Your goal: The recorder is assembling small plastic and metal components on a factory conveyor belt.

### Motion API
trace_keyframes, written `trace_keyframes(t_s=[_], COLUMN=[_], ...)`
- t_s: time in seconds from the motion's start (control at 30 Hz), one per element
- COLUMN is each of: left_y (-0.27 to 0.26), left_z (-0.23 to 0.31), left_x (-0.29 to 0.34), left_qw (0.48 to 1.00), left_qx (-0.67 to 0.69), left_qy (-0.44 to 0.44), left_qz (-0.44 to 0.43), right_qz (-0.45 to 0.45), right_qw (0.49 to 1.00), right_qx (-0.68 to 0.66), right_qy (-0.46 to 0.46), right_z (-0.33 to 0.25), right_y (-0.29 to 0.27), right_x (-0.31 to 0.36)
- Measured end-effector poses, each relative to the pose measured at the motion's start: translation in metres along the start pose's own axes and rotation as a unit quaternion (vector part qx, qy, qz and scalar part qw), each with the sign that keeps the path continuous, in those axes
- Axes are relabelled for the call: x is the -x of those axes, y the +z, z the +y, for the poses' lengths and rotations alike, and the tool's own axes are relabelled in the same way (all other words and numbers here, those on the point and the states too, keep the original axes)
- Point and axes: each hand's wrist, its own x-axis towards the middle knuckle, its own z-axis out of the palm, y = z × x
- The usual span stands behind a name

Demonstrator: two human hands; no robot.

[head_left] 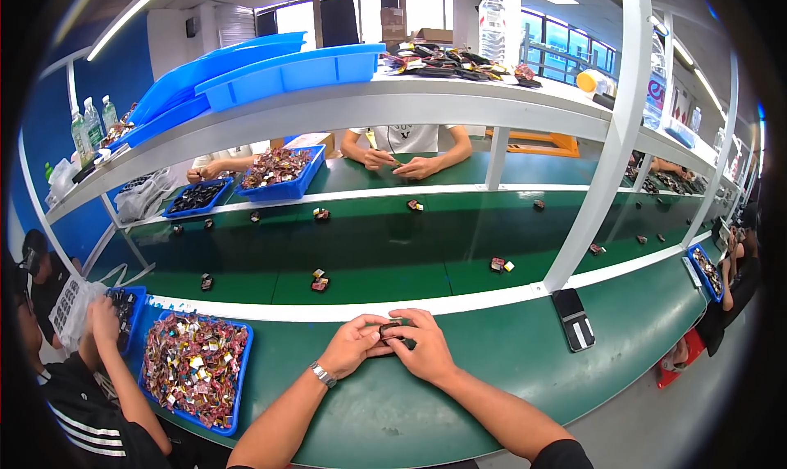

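My left hand [354, 346], with a metal watch on its wrist, and my right hand [425, 350] meet over the green bench near its white rail. Between their fingertips they pinch a small black part [391, 332], mostly covered by the fingers. Its exact kind cannot be made out. To the left of my left arm stands a blue bin [245, 362] heaped with small parts with reddish wires and white and yellow bits [195, 362]. A dark flat case [573, 320] lies on the bench to the right of my right hand.
Beyond the white rail [459, 303], a green conveyor belt [385, 272] carries several small wired parts [502, 265]. A white post [602, 157] and an overhead shelf [492, 100] with blue trays [287, 77] stand ahead. Co-workers sit at left, right and across, one hand [420, 168] visible opposite.
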Motion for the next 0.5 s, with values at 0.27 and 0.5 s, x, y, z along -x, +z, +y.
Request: trace_keyframes(t_s=[0.27,0.5], left_y=[0.0025,0.0027], left_z=[-0.0067,-0.0045], left_x=[-0.0023,-0.0008], left_qw=[0.998,0.999], left_qx=[-0.024,-0.017], left_qy=[0.047,0.032], left_qz=[0.026,0.036], right_qz=[-0.004,0.021], right_qw=[0.999,1.000], right_qx=[-0.044,-0.002], right_qy=[0.013,-0.009], right_z=[-0.0011,-0.0063], right_y=[0.0062,0.0044], right_x=[-0.0003,-0.0038])
